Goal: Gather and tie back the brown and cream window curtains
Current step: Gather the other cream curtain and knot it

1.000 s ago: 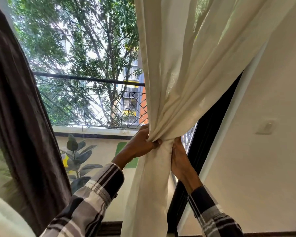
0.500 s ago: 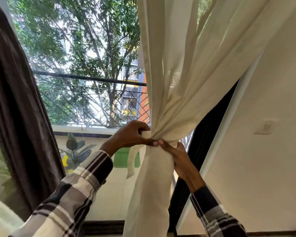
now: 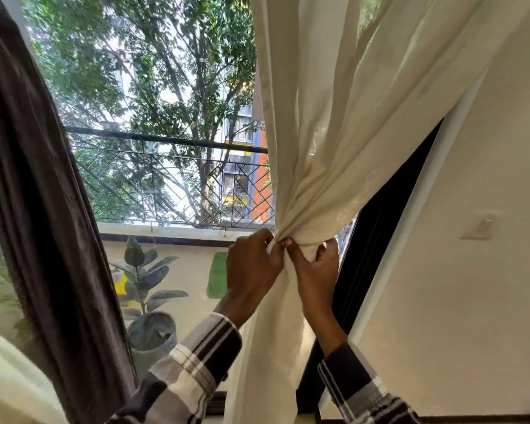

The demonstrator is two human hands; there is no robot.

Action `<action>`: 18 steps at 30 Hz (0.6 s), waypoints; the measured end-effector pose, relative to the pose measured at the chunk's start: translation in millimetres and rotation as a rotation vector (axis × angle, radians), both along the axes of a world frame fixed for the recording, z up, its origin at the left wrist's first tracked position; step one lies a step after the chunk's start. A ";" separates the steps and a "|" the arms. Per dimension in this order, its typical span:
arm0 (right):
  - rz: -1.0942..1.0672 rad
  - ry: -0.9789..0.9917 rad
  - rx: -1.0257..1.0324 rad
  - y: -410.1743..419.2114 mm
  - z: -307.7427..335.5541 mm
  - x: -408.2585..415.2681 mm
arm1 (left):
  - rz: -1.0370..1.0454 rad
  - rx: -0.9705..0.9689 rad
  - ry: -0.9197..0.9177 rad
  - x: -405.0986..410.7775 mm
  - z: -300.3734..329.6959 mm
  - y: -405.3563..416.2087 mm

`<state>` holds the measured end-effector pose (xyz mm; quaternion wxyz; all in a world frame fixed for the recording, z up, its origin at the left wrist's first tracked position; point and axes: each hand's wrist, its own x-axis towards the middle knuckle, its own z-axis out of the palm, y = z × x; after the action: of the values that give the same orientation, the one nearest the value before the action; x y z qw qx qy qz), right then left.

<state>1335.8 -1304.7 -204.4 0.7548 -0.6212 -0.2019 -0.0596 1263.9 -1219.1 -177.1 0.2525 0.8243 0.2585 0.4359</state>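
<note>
The cream curtain [image 3: 334, 123] hangs at the right of the window, bunched into a narrow waist at mid-height. A cream tie band [image 3: 305, 244] wraps that waist. My left hand [image 3: 253, 270] pinches the fabric at the band's left side. My right hand [image 3: 314, 270] holds the band from the right, thumb pressed against the bunch next to my left fingers. Below the waist the cream fabric falls straight down between my forearms. The brown curtain [image 3: 34, 209] hangs at the left edge, drawn aside.
Behind the glass are a balcony railing [image 3: 166, 166], a potted plant [image 3: 149, 289] and trees. The black window frame [image 3: 380, 240] runs diagonally right of my hands. A white wall with a switch plate [image 3: 481, 226] fills the right.
My left hand pulled a loose end of the band out to the left, then came back in. That hanging end no longer shows, and both hands now meet at the gathered waist.
</note>
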 end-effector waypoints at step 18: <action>0.158 -0.346 -0.184 -19.7 -25.9 9.5 | -0.418 -0.664 -0.091 -16.5 17.8 -14.4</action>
<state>1345.3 -1324.4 -230.3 0.6513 -0.6503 -0.3812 -0.0873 1247.4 -1233.6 -159.3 0.6000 0.7124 0.2005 0.3036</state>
